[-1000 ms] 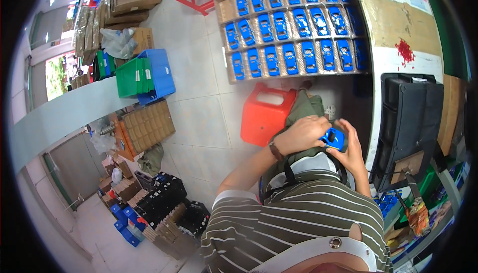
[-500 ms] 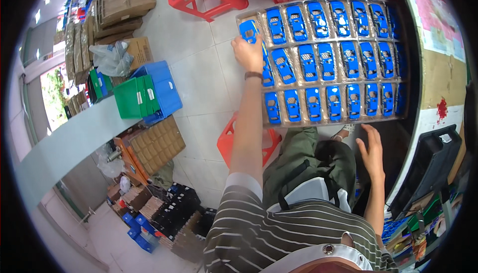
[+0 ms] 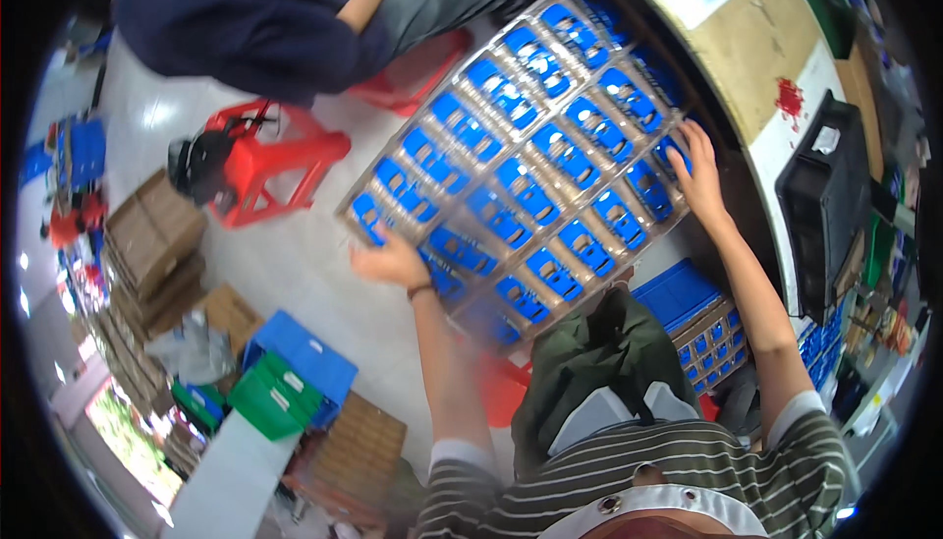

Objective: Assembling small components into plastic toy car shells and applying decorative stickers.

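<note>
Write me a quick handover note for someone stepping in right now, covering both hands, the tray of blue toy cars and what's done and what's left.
Left hand: gripping the near-left edge of the clear tray.
Right hand: holding the tray's right edge.
Tray is tilted, held between both hands above the lap.
Done: nearly every pocket shows a blue toy car.
Left: the tray is not yet set down; whether any pocket is empty cannot be told.
Another person sits beyond, by a red stool.

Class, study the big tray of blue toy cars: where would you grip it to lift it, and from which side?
Grip the tray by two opposite edges, one hand from each side, as the left hand and right hand do here. It is wide, flat, thin and tilted, so a one-sided hold would likely let it sag and spill the cars.
</note>
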{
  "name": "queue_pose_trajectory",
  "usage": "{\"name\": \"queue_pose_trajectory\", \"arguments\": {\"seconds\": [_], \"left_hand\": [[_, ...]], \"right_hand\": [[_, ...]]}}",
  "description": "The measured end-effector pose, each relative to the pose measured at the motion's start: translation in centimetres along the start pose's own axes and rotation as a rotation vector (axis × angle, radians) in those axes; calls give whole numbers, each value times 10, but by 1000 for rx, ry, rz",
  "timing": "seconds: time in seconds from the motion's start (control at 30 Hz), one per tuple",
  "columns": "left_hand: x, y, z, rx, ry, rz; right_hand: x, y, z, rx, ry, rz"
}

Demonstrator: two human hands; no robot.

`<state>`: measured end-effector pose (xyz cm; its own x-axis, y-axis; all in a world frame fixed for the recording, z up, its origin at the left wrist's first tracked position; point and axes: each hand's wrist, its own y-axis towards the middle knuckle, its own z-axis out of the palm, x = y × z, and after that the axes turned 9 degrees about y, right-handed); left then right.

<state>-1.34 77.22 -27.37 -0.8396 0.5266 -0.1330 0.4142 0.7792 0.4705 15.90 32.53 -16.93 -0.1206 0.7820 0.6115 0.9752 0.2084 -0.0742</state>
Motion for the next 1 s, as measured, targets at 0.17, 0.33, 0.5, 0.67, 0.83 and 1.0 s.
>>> {"name": "queue_pose_trajectory", "arguments": {"seconds": [0.17, 0.33, 0.5, 0.67, 0.83, 1.0], "left_hand": [[65, -47, -28, 654, -328, -553], [101, -83, -33, 693, -499, -287], [88, -83, -46, 791, -247, -132], [64, -89, -54, 555, -363, -254], [61, -72, -68, 554, -277, -246], [73, -51, -55, 579, -178, -146]], "right_hand": [[-106, 48, 37, -357, -88, 315], [-174, 82, 32, -166, -250, 280], [-149, 90, 18, -112, -258, 264], [-170, 82, 28, -302, -173, 188], [-162, 56, 27, -198, 153, 402], [-146, 37, 37, -184, 295, 569]]}}
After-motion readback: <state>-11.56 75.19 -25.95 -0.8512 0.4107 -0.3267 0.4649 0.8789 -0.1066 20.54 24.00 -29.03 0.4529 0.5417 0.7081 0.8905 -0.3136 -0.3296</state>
